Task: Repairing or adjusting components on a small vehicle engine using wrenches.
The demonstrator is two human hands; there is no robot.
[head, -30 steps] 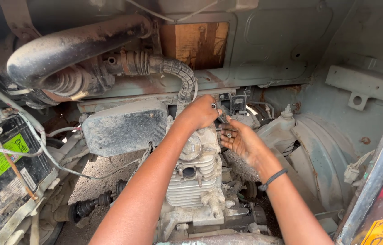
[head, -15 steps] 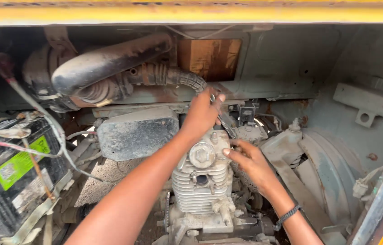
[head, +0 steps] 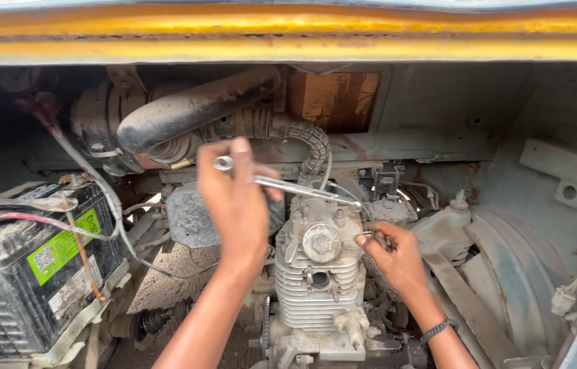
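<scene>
My left hand (head: 235, 198) is raised in front of the engine and grips a long silver wrench (head: 288, 186). Its ring end sticks out past my fingers at the left. The other end points right and down toward the top right corner of the engine. My right hand (head: 391, 254) rests against the right side of the finned grey engine cylinder (head: 316, 280), fingers curled on a small metal part there. A dark band sits on that wrist. A large hex nut shows on the engine's head.
A black battery (head: 25, 273) with a green label and red and white wires stands at the left. A dark pipe (head: 193, 109) and ribbed hose (head: 312, 140) run above the engine. A yellow body edge (head: 288, 34) spans the top. Grey metal panels (head: 507, 260) close the right.
The camera has tilted up and the yellow edge came into view. My left hand lifted away from the engine's top right, swinging the wrench out leftward. My right hand dropped slightly beside the cylinder.
</scene>
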